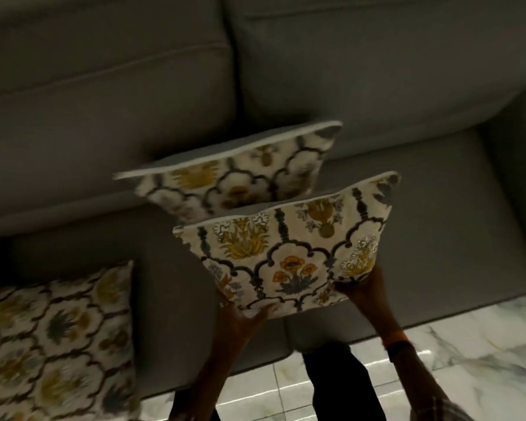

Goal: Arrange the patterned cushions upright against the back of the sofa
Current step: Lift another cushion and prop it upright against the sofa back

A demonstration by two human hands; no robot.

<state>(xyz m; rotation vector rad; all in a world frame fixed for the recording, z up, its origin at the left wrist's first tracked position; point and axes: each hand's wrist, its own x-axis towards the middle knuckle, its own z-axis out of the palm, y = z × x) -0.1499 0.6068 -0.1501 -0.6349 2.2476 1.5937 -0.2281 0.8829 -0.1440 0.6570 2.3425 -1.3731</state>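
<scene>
Grey sofa (377, 86), marble floor (468, 344) beneath. Left hand (243, 317) and right hand (359, 287) grip near cushion (286, 256) by its lower corners, upright, long axis crosswise. Second cushion (234, 174) just beyond; third (58, 338) left, flat.

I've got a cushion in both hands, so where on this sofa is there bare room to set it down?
Free: the right seat, bordered by the right back cushion and the arm. The left back cushion also has bare fabric in front of it. Crowded: the middle, where the rear cushion sits just behind the held cushion, and the front left corner, taken by the flat cushion.
</scene>
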